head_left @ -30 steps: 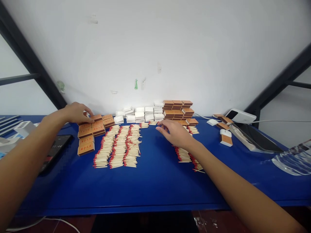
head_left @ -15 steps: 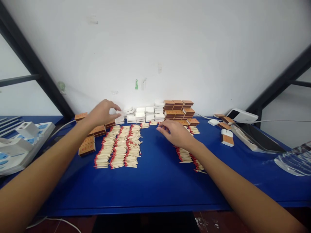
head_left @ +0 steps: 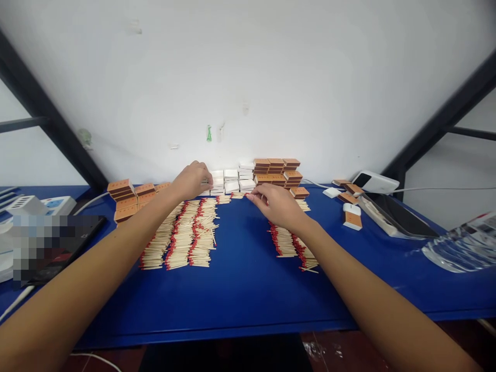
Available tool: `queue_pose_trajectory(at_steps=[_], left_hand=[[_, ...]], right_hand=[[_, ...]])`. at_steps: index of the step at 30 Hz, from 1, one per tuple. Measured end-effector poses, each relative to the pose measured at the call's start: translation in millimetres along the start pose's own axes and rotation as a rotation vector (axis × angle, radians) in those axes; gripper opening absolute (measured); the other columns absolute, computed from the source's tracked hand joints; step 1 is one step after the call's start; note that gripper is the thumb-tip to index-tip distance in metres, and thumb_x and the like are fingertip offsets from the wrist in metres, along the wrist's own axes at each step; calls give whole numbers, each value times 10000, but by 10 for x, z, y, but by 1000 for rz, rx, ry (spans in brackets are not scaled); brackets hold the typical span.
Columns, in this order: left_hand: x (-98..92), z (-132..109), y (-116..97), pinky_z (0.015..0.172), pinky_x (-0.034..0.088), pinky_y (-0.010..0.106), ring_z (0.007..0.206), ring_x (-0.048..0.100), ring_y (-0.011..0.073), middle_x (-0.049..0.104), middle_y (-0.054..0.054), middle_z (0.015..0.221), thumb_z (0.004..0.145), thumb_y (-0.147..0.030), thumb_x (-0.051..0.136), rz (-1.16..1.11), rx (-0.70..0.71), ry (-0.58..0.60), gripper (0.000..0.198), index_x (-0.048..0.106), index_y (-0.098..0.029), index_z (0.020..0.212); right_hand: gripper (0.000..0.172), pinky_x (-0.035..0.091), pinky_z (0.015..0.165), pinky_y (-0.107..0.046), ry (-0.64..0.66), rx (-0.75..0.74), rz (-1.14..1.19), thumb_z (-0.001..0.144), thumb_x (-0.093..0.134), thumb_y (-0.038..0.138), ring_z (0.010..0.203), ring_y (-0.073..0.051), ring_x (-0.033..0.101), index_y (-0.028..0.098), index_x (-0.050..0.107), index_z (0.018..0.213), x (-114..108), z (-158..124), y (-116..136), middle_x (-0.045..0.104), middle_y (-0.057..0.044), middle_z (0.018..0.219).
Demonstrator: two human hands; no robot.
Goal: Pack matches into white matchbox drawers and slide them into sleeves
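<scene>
My left hand [head_left: 192, 181] is at the left end of the white matchbox trays [head_left: 231, 186] stacked by the wall, its fingertips bent down against them; whether they grip one is hidden. My right hand [head_left: 276, 204] has thumb and forefinger pinched together at the end of a short row of matches [head_left: 237, 196] in front of the trays; anything between the fingertips is too small to make out. Long rows of red-tipped matches [head_left: 201, 232] lie left of centre. More matches [head_left: 284, 242] lie partly beneath my right hand and forearm.
Brown matchboxes [head_left: 270, 179] are stacked against the wall, with others [head_left: 126, 201] at the left. On the right are a white device [head_left: 375, 182], a dark tablet-like item [head_left: 403, 214] and a plastic-wrapped bundle [head_left: 461, 248]. A power strip [head_left: 58, 205] sits at the far left.
My left hand has moved right and down onto the white trays, and its fingers have drawn closer together. My right hand stays near the short match row. The view has shifted slightly right.
</scene>
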State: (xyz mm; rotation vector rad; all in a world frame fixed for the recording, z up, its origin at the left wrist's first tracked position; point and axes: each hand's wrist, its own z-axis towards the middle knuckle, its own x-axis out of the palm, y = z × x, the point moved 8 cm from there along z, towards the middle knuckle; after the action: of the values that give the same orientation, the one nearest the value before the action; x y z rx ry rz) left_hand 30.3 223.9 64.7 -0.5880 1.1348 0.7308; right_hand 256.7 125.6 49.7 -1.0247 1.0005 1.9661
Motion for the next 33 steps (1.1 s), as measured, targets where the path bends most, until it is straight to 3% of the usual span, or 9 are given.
queue_pose_trajectory(at_steps=[5,9,13,16,23,29,33], left_hand=[[-236,-108,-109,1067,493,493,1223,607,338,739,118,1177,972,-337,701,-62,9,-63,166,802,-212,931],[-407,-313,-480,1074,494,485,1177,644,303,778,88,1132,1014,-376,671,-173,88,-131,188,768,-221,973],[-243,-554,-997,1025,503,454,1095,653,271,776,75,1077,1041,-307,655,-261,216,14,146,754,-224,972],[-54,-715,-1196,1003,507,442,1134,646,284,758,78,1077,1027,-299,712,-276,207,105,95,763,-223,1051],[190,-951,-1245,1059,518,462,1233,647,310,732,106,1264,980,-353,821,-338,141,214,418,717,-250,1372],[185,-961,-1293,1047,537,464,1228,651,314,732,115,1249,965,-360,822,-349,141,206,443,717,-240,1378],[175,-970,-1324,1049,539,477,1238,648,322,746,124,1248,974,-343,805,-342,155,199,407,727,-225,1357]], right_hand=[[278,440,757,-363,-15,36,-27,1103,560,374,896,-241,690,199,749,998,-6,18,-100,800,-96,1016],[242,444,750,-371,-10,76,-80,1068,589,331,911,-263,697,198,770,978,-10,40,-271,805,-108,995],[188,435,744,-361,13,67,-111,1037,634,262,913,-260,687,194,792,962,22,128,-415,797,-95,959],[170,433,758,-352,59,34,-125,1034,664,271,930,-258,680,196,809,990,121,225,-419,794,-86,949],[242,492,859,-395,125,36,-270,1073,641,343,1116,-329,681,162,798,1044,327,293,-353,793,-168,1126],[204,509,942,-416,137,45,-267,1068,635,290,1181,-338,674,167,797,1074,378,287,-398,779,-171,1185],[214,503,913,-411,127,26,-227,1063,641,308,1132,-331,673,164,790,1117,377,294,-419,787,-150,1099]])
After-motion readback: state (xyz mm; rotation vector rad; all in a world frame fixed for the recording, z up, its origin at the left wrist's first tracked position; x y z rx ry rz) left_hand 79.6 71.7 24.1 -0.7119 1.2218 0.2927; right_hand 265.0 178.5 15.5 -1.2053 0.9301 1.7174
